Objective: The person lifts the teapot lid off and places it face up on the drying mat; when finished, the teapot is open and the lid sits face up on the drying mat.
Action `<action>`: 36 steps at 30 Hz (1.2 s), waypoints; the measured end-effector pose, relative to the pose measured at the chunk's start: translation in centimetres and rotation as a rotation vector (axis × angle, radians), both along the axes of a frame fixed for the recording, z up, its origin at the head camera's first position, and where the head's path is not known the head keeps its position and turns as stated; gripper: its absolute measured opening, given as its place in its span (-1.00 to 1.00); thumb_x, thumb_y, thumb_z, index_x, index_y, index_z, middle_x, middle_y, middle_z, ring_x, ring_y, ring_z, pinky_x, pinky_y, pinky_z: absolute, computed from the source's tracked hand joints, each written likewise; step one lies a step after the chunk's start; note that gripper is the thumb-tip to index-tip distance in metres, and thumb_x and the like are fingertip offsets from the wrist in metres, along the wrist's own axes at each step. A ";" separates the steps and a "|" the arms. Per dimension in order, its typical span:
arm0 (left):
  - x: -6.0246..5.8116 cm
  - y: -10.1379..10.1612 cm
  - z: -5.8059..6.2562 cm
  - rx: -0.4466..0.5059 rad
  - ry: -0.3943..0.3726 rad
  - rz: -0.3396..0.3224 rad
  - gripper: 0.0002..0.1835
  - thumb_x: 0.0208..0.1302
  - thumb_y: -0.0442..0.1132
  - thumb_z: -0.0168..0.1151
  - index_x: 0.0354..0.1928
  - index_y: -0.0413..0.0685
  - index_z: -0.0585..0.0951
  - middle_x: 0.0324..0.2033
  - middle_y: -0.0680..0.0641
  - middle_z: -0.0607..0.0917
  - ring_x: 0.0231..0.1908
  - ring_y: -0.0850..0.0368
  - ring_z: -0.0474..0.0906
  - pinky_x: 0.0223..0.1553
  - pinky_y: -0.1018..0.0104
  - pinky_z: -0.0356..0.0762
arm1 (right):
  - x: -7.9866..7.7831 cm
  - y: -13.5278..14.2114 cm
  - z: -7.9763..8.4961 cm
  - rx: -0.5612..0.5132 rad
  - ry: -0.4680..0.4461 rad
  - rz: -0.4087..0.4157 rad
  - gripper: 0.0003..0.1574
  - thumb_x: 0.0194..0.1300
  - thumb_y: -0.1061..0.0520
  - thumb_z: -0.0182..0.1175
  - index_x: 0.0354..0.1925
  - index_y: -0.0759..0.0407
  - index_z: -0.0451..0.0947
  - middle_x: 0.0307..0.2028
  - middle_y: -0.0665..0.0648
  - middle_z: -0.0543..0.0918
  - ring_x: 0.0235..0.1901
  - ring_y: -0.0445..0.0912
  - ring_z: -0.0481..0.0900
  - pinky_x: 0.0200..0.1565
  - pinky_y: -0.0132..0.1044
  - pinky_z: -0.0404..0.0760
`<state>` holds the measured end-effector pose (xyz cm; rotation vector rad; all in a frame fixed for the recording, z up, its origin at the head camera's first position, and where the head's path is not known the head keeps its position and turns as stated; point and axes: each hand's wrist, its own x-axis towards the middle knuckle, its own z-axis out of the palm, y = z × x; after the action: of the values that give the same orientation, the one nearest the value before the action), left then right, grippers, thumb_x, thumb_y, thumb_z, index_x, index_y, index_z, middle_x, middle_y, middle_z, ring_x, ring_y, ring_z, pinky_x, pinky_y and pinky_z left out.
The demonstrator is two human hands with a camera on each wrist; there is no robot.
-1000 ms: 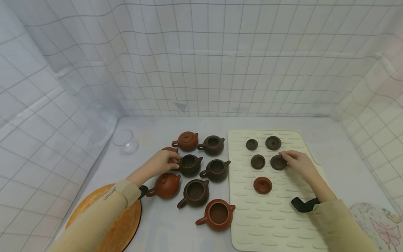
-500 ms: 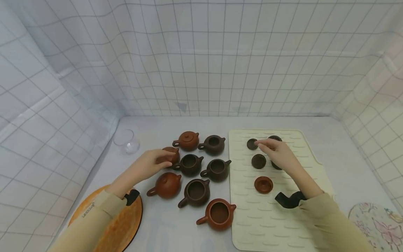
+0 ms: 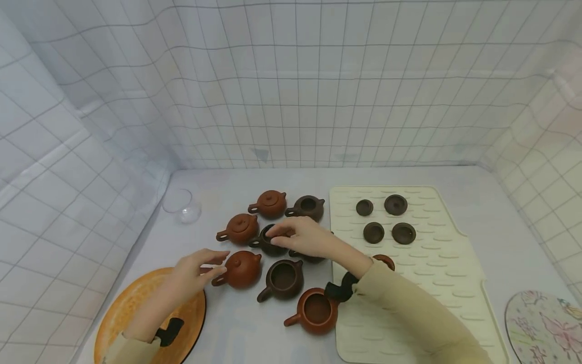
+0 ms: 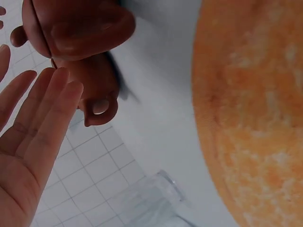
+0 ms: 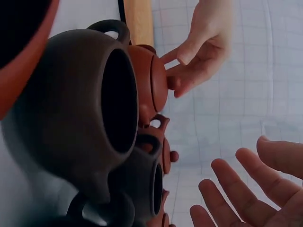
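Note:
My left hand (image 3: 191,273), fingers apart, hovers by a lidded red clay teapot (image 3: 245,271), nearest its handle and knob. In the left wrist view its fingers (image 4: 52,104) are extended with nothing between them. My right hand (image 3: 304,236) hangs over a dark lidless teapot (image 3: 269,247), covering much of it and the one beside it. The right wrist view shows this hand's fingers spread and holding nothing. Two more lidded red teapots (image 3: 239,228) stand behind. A dark lidless pot (image 3: 284,278) and a red lidless pot (image 3: 317,311) stand in front.
Several dark lids (image 3: 374,232) lie on a cream ribbed mat (image 3: 423,293); a red lid (image 3: 385,260) there is partly behind my right sleeve. An orange round board (image 3: 191,328) lies front left, clear glassware (image 3: 188,211) back left, and a butterfly-patterned round mat (image 3: 541,323) at right.
My right hand has crossed left from the lids to above the dark teapots; the lids stay on the mat. My left hand has left the dark teapot and drawn back toward the front left.

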<state>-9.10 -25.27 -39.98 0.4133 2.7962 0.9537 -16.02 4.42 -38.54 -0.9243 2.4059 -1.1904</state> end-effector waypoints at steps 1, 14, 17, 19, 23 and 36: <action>0.3 -0.1 -0.2 0.004 -0.004 0.009 -0.61 0.30 -0.30 0.30 0.14 -0.28 0.60 0.00 -0.21 0.67 0.02 -0.16 0.64 -0.10 0.24 0.69 | 0.0 -0.9 -0.1 0.009 0.000 0.027 -0.67 0.43 0.01 0.17 0.10 0.00 0.64 0.08 -0.02 0.68 0.12 -0.11 0.60 0.16 -0.18 0.57; 0.2 -0.2 -1.7 -0.044 -0.106 0.070 -0.56 0.27 -0.26 0.34 0.18 -0.21 0.59 0.09 -0.23 0.64 -0.13 -0.01 0.70 -0.24 0.28 0.69 | 0.1 -7.7 -0.8 0.187 0.005 0.146 -0.62 0.40 0.02 0.23 0.14 0.03 0.61 0.08 -0.01 0.68 0.07 -0.18 0.60 0.03 -0.44 0.56; 0.1 -0.2 -1.9 -0.043 -0.129 0.076 -0.54 0.25 -0.26 0.36 0.18 -0.20 0.58 0.11 -0.24 0.63 -0.15 -0.01 0.71 -0.30 0.33 0.67 | 0.4 -8.7 -1.1 0.243 0.055 0.159 -0.66 0.38 0.04 0.25 0.10 0.01 0.63 0.06 -0.02 0.67 0.05 -0.23 0.59 0.02 -0.48 0.55; 0.1 -0.2 -1.9 -0.039 -0.135 0.078 -0.53 0.23 -0.26 0.37 0.18 -0.22 0.58 0.10 -0.26 0.63 -0.17 -0.02 0.71 -0.33 0.34 0.66 | 0.6 -9.2 -1.1 0.273 0.081 0.158 -0.67 0.36 0.05 0.27 0.08 0.00 0.64 0.05 -0.03 0.67 0.06 -0.24 0.58 0.02 -0.49 0.55; 0.2 -0.3 -2.0 -0.017 -0.140 0.087 -0.53 0.21 -0.26 0.39 0.16 -0.23 0.59 0.11 -0.29 0.62 -0.21 0.01 0.72 -0.38 0.38 0.64 | 0.9 -9.8 -1.1 0.318 0.126 0.137 -0.69 0.32 0.07 0.31 0.04 0.01 0.68 0.01 -0.05 0.69 0.04 -0.24 0.60 0.01 -0.49 0.56; -0.2 -0.5 -2.2 -0.002 -0.133 0.089 -0.57 0.18 -0.29 0.40 0.11 -0.24 0.62 0.07 -0.26 0.66 -0.28 0.11 0.68 -0.44 0.43 0.58 | 1.1 -10.3 -1.2 0.341 0.187 0.100 -0.81 0.27 0.08 0.36 -0.12 0.01 0.74 -0.15 -0.08 0.73 -0.18 -0.29 0.60 -0.16 -0.55 0.54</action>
<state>-9.26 -25.79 -42.18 0.2173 2.7142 0.9583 -14.88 -5.85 -39.71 -1.0658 2.5621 -0.6540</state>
